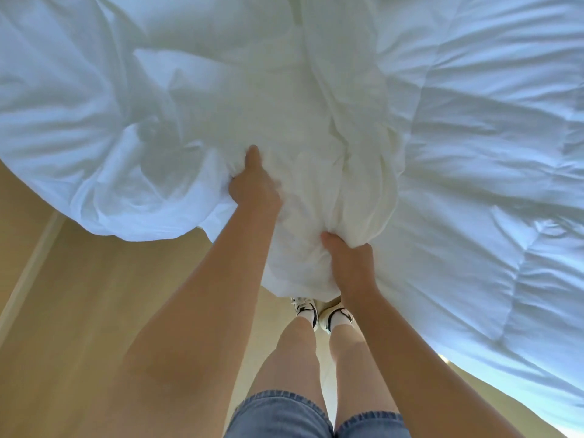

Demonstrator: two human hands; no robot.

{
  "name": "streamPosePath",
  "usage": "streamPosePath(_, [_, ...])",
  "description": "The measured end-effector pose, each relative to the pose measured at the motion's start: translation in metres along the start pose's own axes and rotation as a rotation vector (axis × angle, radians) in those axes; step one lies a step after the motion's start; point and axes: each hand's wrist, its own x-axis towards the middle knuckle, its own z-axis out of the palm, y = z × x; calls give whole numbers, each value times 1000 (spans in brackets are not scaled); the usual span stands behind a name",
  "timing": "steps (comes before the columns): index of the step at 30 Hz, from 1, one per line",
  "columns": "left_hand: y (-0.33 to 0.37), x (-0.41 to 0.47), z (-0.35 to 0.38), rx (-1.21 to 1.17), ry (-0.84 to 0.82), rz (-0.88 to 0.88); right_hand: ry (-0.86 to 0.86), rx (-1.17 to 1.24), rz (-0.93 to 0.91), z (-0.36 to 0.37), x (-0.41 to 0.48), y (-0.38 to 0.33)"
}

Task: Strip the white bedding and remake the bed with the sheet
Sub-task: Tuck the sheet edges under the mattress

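Head view: left hand (252, 188) and right hand (350, 267) grip bunched white bedding (316, 200) (duvet, perhaps) over tan floor (79, 311).

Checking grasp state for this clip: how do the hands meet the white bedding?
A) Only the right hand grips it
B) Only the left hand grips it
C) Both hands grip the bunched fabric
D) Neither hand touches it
C: the left hand and the right hand each clutch a bunch of the white bedding, with fabric gathered into folds between them.
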Motion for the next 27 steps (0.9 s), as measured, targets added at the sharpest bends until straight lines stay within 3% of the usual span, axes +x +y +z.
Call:
streamPosePath(4, [19, 8, -47, -69, -108, 26, -13, 97, -7, -40, -13, -9])
streamPosePath(7, [18, 22, -92, -29, -115, -25, 44, 93, -64, -141, -23, -5])
streamPosePath(10, [-14, 16, -118, -70, 35, -74, 121, 64, -100, -240, -26, -8])
streamPosePath(12, [-48, 4, -120, -107, 120, -67, 82, 48, -97, -270, -15, -2])
streamPosePath(16, [-135, -27, -97, -40, 99, -118, -55, -119, 73, -268, 19, 45])
streamPosePath(21, [-243, -101, -17, -88, -163, -283, -242, -127, 144, -277, 45, 62])
streamPosePath(27, [-233, -116, 50, -87, 167, -102, -654, -255, 167, -287, 51, 65])
